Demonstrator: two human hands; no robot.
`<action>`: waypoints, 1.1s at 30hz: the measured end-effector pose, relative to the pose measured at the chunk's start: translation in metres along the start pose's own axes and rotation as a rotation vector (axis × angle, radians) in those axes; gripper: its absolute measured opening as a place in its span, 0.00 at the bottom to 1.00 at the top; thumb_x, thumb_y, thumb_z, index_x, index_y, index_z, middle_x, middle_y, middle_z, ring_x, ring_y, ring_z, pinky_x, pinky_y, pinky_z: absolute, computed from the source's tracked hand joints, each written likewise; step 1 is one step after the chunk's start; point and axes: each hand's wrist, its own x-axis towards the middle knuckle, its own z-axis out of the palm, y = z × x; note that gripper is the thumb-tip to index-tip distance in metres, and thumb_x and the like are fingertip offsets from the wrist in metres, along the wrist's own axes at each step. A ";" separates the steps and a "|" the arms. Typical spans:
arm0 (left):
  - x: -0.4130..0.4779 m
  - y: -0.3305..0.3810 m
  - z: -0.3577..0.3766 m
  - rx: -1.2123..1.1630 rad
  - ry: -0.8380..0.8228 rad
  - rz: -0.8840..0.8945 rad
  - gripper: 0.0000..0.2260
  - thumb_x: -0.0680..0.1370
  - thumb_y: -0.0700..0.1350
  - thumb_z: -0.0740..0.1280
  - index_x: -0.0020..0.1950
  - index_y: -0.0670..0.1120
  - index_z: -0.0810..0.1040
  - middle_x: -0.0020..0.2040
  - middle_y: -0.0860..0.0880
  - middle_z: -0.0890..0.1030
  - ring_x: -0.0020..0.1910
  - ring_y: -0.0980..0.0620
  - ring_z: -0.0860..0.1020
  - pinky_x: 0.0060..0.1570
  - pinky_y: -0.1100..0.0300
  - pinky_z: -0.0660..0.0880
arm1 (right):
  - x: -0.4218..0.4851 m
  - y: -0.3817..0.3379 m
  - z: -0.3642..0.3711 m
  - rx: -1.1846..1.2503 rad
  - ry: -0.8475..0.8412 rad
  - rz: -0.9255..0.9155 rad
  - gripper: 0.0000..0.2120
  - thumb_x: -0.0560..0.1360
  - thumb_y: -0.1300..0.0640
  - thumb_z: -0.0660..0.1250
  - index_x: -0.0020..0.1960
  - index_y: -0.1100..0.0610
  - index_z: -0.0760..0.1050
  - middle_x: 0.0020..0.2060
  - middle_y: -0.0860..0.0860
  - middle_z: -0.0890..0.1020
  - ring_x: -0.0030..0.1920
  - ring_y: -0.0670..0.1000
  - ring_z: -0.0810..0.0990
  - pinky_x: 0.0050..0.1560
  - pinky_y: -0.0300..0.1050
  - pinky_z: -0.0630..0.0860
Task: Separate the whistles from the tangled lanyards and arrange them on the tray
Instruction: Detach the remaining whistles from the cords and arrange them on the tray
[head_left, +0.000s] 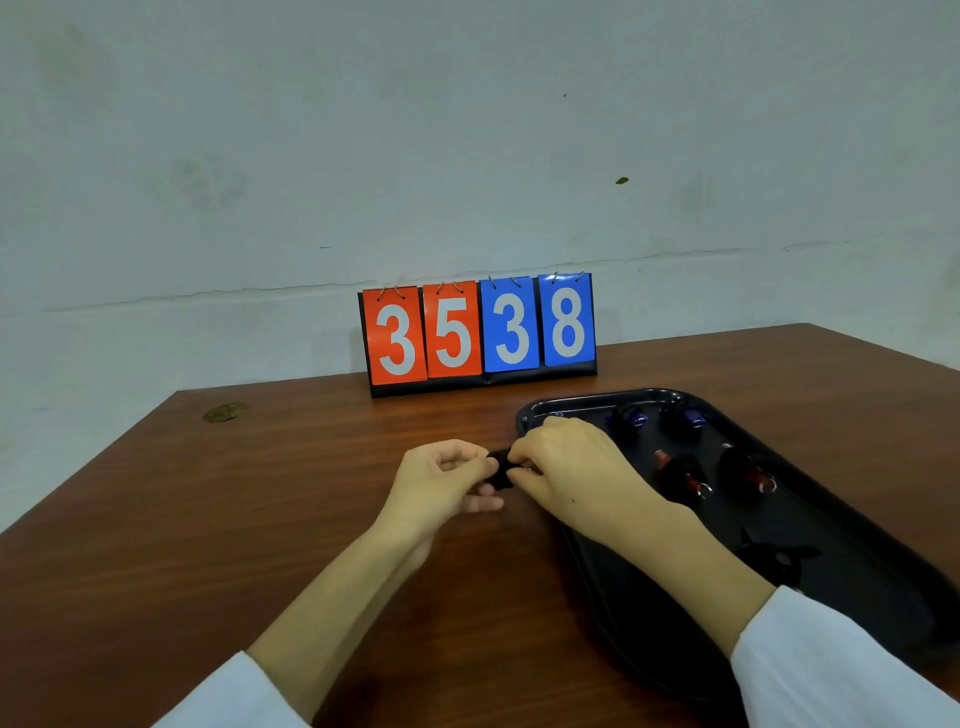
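Now, from my remote seat I count two hands, one tray, one scoreboard and, as far as I can make out, four whistles. Two blue whistles (635, 419) (693, 418) sit along the far side of the black tray (597, 400), and two red whistles (688, 480) (753, 477) lie in a second row nearer me, each red one with a small metal ring. Dark shapes sit beside every whistle, too dim for me to name. A blue speck (558, 414) peeks over my right knuckles; I cannot tell whether it is a fifth whistle. One loose black tangle of lanyard (776, 558) lies on the near part of the tray.

My left hand (447, 480) and right hand (566, 467) meet just left of the tray's rim, above the brown desk (260, 493). Both grips are pinched, fingers curled, on one small black bundle (500, 470) held between them; whether a whistle is inside it is hidden from me. White sleeves cover both forearms near the bottom edge.

At the back of the desk stands the scoreboard (480, 332), with red cards reading 35 and blue cards reading 38.
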 end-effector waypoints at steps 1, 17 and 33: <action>-0.001 0.000 0.001 0.062 0.051 0.036 0.03 0.74 0.36 0.68 0.46 0.39 0.81 0.40 0.42 0.81 0.33 0.53 0.81 0.39 0.59 0.81 | 0.000 -0.001 0.000 -0.004 0.006 -0.002 0.11 0.78 0.52 0.60 0.54 0.54 0.78 0.45 0.51 0.80 0.49 0.50 0.76 0.49 0.44 0.73; 0.001 0.006 -0.007 0.277 0.154 0.251 0.10 0.72 0.37 0.71 0.49 0.50 0.78 0.40 0.48 0.83 0.41 0.53 0.81 0.35 0.68 0.77 | -0.003 -0.007 -0.003 -0.023 -0.048 -0.164 0.11 0.78 0.52 0.61 0.51 0.56 0.78 0.38 0.49 0.76 0.41 0.47 0.69 0.42 0.40 0.63; 0.000 0.000 -0.012 -0.144 -0.260 0.087 0.17 0.71 0.40 0.69 0.59 0.41 0.78 0.55 0.43 0.82 0.54 0.48 0.81 0.52 0.58 0.79 | -0.005 -0.002 -0.014 0.132 0.017 0.057 0.11 0.78 0.52 0.59 0.51 0.53 0.80 0.42 0.48 0.81 0.44 0.48 0.76 0.49 0.44 0.74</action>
